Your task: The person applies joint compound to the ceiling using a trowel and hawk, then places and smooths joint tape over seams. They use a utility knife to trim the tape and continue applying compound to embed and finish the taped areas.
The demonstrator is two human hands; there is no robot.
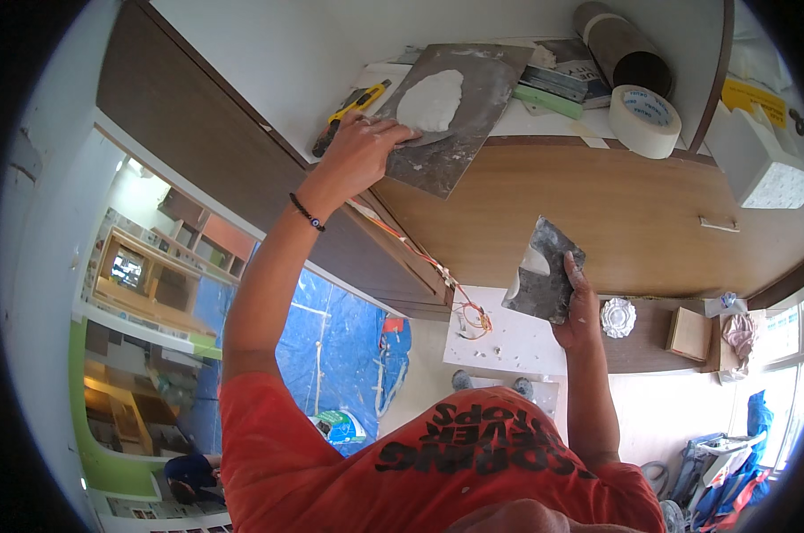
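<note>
My left hand (pixel 363 149) reaches up to a shelf and grips the near left edge of a dark flat board (pixel 437 169), a finger or thumb lying on its top. A heap of white putty (pixel 431 100) sits on this board, which juts out past the shelf's front edge. Beside that hand lies a yellow utility knife (pixel 359 101). Lower and to the right, my right hand (pixel 581 311) is closed on a dark, thin, flat scraper plate (pixel 548 282) with white putty along its left edge. The scraper is apart from the board.
On the shelf are a tape roll (pixel 645 121), a dark tube (pixel 622 51) and a green-edged block (pixel 548 100). Loose orange wires (pixel 428 258) hang by the cabinet. Below are a lower ledge (pixel 637 342) and blue floor sheeting (pixel 308 346). Another person (pixel 193 478) is at lower left.
</note>
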